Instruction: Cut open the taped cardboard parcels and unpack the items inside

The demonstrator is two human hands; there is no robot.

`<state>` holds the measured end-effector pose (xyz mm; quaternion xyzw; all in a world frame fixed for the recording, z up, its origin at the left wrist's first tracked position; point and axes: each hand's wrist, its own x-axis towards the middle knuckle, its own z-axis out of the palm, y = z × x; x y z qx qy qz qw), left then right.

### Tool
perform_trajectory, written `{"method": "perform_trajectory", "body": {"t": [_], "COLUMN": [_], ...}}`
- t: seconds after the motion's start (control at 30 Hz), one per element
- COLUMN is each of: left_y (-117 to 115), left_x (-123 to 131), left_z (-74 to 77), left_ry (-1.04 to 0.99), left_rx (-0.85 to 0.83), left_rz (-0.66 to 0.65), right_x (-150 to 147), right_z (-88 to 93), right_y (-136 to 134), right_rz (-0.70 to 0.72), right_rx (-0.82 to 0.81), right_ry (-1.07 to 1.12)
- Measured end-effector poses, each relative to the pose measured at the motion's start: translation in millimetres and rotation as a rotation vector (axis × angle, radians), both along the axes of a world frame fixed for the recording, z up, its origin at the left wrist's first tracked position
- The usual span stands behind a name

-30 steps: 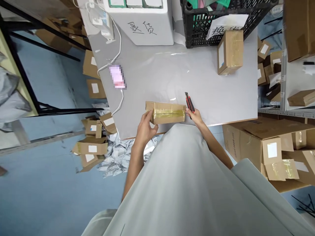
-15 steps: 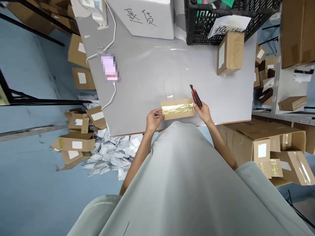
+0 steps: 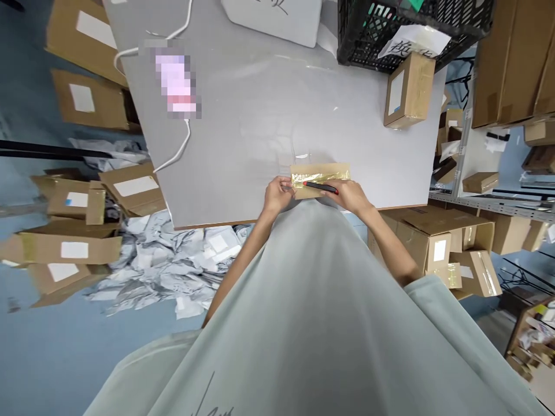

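Note:
A small flat cardboard box (image 3: 321, 169) with shiny yellowish tape along its top lies at the table's near edge, against my clothing. My left hand (image 3: 278, 195) grips the box's left end, thumb and fingers closed on it. In my right hand (image 3: 349, 196) is a black and red utility knife (image 3: 319, 186), held across the taped top with its front end pointing left. Whether the blade touches the tape is too small to tell.
On the grey table (image 3: 243, 127), a taller carton (image 3: 411, 92) stands at right by a black plastic crate (image 3: 368, 34). A white box (image 3: 277, 20) is at the back, a white cable (image 3: 180, 147) at left. Cartons (image 3: 73, 248) and crumpled paper (image 3: 160, 266) lie below left; an open carton (image 3: 416, 231) sits right.
My right hand has moved left over the box, and the knife has swung from pointing up and away to lying across the tape. My left hand still holds the left end. The view has shifted.

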<state>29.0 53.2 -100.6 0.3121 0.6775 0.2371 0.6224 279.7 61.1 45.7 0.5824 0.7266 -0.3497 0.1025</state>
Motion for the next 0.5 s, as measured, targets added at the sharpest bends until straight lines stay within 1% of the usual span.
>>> {"method": "perform_trajectory", "body": {"t": [0.13,0.23,0.33,0.43,0.5], "left_y": [1,1,0,-2,-4], "left_x": [0,-1,-3,-4,-4], "left_z": [-1.2,0.6,1.3,-1.0,-2.6], "left_ry": [-0.038,-0.048,-0.025,-0.011,-0.015], "left_rx": [0.0,0.02,0.031,0.042,0.091], "left_rz": [-0.007,-0.015,-0.04,-0.059,-0.062], "right_x": [-14,-21,-24,-25,-25], "right_z": [13.8,20.1,20.8,20.0,20.8], "right_y": [11,15,16,16,16], "right_rz": [0.104,0.147,0.157,0.168,0.177], "right_rx": [-0.057,-0.081,-0.082,-0.071,-0.064], "right_ry": [-0.135,-0.19,-0.227,-0.231,-0.233]}}
